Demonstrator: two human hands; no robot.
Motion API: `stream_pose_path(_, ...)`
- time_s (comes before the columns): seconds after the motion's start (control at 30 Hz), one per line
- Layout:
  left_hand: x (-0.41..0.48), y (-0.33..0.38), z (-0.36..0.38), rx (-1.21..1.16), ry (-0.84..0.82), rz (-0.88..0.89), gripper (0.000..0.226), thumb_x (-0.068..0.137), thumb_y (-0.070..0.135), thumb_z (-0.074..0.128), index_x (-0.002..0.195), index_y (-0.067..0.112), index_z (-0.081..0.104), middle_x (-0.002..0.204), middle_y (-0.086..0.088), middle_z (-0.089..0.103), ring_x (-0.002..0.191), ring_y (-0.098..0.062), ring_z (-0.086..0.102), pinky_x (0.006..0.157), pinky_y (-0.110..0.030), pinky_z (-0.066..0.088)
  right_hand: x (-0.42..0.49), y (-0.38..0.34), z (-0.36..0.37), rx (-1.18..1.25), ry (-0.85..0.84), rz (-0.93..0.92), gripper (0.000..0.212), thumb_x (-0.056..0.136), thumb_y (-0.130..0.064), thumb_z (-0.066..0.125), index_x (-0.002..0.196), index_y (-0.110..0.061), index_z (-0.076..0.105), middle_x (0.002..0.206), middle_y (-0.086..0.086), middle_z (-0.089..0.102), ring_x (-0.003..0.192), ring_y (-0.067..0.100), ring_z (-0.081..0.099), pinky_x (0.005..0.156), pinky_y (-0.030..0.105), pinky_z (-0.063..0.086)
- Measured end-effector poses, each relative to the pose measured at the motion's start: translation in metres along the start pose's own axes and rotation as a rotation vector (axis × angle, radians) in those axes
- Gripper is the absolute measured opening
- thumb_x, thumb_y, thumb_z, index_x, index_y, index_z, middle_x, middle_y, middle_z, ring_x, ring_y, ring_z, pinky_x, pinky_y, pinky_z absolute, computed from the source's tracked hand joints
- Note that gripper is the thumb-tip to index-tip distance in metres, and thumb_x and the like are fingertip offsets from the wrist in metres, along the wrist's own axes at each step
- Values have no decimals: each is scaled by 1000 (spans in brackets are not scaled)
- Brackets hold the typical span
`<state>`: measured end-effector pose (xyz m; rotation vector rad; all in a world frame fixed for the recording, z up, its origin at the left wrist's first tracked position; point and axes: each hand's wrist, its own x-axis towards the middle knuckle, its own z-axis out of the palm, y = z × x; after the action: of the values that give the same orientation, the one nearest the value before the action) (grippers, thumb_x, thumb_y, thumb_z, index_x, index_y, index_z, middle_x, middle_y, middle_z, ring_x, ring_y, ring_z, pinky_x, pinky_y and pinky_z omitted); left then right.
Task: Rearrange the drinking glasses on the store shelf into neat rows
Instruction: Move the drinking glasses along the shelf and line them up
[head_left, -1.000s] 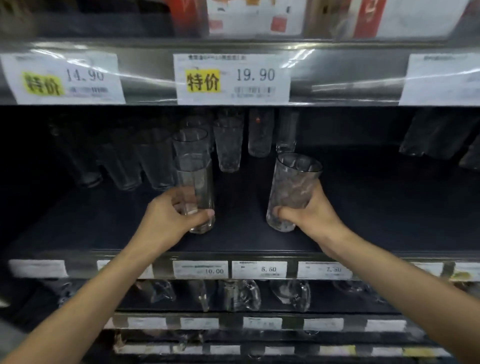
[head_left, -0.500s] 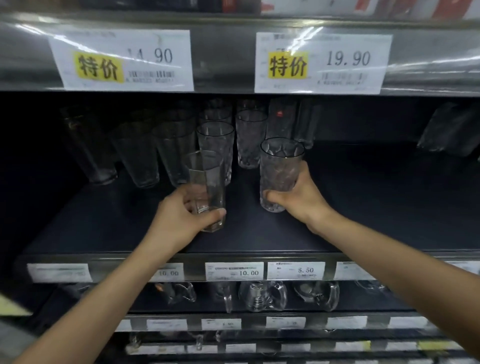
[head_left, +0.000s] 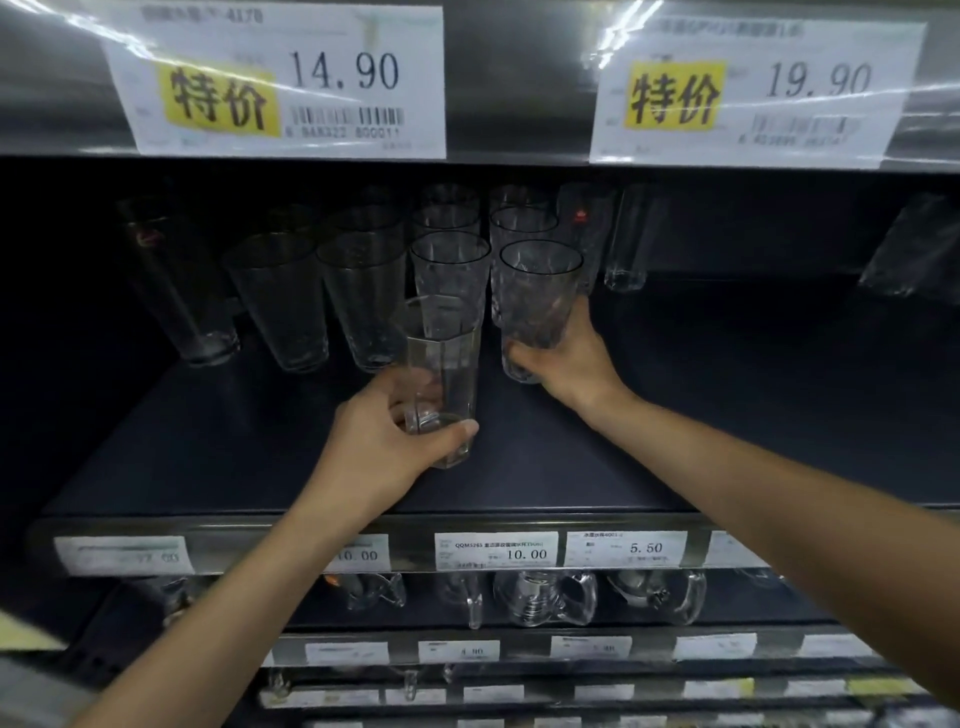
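Note:
On the dark shelf (head_left: 727, 415), my left hand (head_left: 384, 447) grips a tall straight-sided clear glass (head_left: 441, 374) near its base, in front of the rows. My right hand (head_left: 566, 358) holds a patterned tumbler (head_left: 537, 296) at the bottom, set at the front of the right-hand column of similar tumblers (head_left: 522, 223). Another tumbler (head_left: 449, 270) stands just left of it, partly behind the tall glass. More plain glasses (head_left: 358, 296) stand in rows to the left.
Tall slim glasses (head_left: 631, 234) stand behind at right, and a dark glass (head_left: 176, 280) at far left. Price tags (head_left: 291, 78) hang on the shelf edge above. Glass mugs (head_left: 545, 597) sit on the shelf below. The shelf's right half is bare.
My right hand has pushed the patterned tumbler back and to the left into the front of its column. My left hand with the tall glass has shifted slightly rightward.

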<state>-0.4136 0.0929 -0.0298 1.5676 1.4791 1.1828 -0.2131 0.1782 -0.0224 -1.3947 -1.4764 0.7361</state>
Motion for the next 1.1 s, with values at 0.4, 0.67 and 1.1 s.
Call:
stream_pose_path(0.4,0,1,0,-4,-4,1,56,65,27,89,113,26,60,107,13,69,97,1,66,87,-20,52,9,6,9,33,19,-7,58,80,-21,79,120,-24,37,116,-6,62,103,7,61,77,4,43)
stream_pose_path(0.67,1,-3,1,-3,-8,5,57,65,27,89,115,24,62,108,12,70,100,-3,67,93,-29,53,13,8,9,53,7,3,61,80,-23,79,125,-19,39,118,-4,62,107,9,61,84,14,45)
stream_pose_path(1.1,1,-3,1,-16,-12,2,59,65,27,89,118,21,62,110,8,70,104,-8,67,98,-36,52,15,10,10,40,5,5,69,81,-27,79,134,-17,37,121,-3,62,111,11,61,88,16,44)
